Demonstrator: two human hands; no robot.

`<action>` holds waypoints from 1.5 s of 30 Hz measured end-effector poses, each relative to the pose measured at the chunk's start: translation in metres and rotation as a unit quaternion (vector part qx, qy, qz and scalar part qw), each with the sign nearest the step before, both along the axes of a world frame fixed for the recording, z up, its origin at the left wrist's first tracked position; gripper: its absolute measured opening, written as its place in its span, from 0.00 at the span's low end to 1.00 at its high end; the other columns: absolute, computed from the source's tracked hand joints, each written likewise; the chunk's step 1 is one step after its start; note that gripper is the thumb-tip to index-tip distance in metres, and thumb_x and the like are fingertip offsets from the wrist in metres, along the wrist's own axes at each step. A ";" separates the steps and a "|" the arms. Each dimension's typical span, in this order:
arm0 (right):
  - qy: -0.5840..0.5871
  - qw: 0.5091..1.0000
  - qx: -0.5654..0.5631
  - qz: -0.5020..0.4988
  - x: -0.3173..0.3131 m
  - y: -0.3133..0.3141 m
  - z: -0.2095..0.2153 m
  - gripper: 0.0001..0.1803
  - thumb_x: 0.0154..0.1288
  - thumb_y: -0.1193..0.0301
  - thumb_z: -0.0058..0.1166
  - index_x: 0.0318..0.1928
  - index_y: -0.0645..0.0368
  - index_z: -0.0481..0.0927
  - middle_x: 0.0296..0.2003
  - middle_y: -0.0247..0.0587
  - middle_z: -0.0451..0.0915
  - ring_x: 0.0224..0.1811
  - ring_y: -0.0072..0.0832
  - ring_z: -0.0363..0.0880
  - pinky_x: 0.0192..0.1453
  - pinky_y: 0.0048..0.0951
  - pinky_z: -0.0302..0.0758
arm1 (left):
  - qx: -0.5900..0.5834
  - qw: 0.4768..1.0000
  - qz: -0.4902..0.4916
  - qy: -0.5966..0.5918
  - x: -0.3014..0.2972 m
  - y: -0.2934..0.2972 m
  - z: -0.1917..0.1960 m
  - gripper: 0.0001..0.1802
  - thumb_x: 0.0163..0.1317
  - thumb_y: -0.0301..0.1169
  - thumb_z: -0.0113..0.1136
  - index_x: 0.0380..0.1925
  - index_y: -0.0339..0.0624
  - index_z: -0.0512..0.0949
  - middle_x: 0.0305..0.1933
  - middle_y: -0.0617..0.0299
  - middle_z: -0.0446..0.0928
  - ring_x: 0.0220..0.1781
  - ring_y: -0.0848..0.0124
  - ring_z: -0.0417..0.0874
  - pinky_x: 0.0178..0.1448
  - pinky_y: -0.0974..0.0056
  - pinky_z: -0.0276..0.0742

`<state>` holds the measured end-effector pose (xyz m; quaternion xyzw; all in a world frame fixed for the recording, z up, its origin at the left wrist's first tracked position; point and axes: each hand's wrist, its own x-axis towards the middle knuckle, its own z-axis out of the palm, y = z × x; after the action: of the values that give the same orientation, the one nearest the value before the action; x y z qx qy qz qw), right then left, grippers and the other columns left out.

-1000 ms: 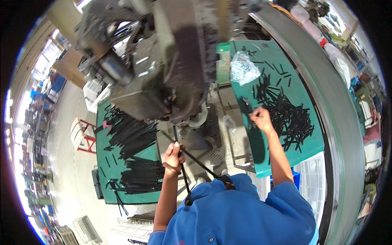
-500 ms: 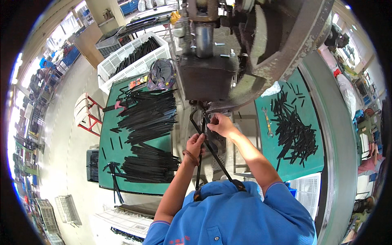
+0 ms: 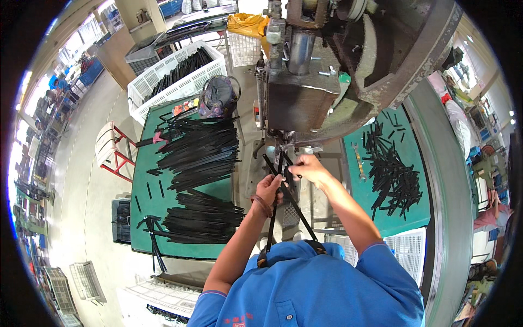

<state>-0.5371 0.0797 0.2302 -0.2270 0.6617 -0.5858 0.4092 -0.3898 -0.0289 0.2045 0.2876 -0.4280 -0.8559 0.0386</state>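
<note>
Lettering (image 3: 238,320) in red, too blurred to read, marks the blue shirt (image 3: 332,289). Left hand (image 3: 269,189), thumb uppermost, pinches two slim black bars (image 3: 298,214) crossed below the machine (image 3: 303,101); right hand (image 3: 309,168), reaching inward, pinches a short black bar (image 3: 286,157) beside them.

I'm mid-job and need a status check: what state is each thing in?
Left hand: closed around crossed black strips
Right hand: fingers bent at a short black strip, grip unclear
Long black strips: heaped on left table
Short black pieces: piled loosely
Wrench: lying on right table
White crate: open-topped, holding black strips
Backpack: set down, closure unclear
</note>
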 end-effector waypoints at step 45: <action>0.027 0.986 -0.095 -0.135 0.011 -0.038 -0.012 0.08 0.56 0.78 0.58 0.22 0.61 0.74 0.19 0.31 0.73 0.21 0.17 0.72 0.26 0.22 0.76 | -0.073 0.990 0.123 0.011 0.096 -0.054 -0.004 0.09 0.67 0.33 0.47 0.34 0.38 0.70 0.30 0.55 0.79 0.14 0.80 0.67 0.15 0.75 0.62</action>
<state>-0.5256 0.0419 0.2183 -0.1894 0.6386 -0.6894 0.2848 -0.2939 -0.0829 0.2003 0.3248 -0.4501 -0.8143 0.1696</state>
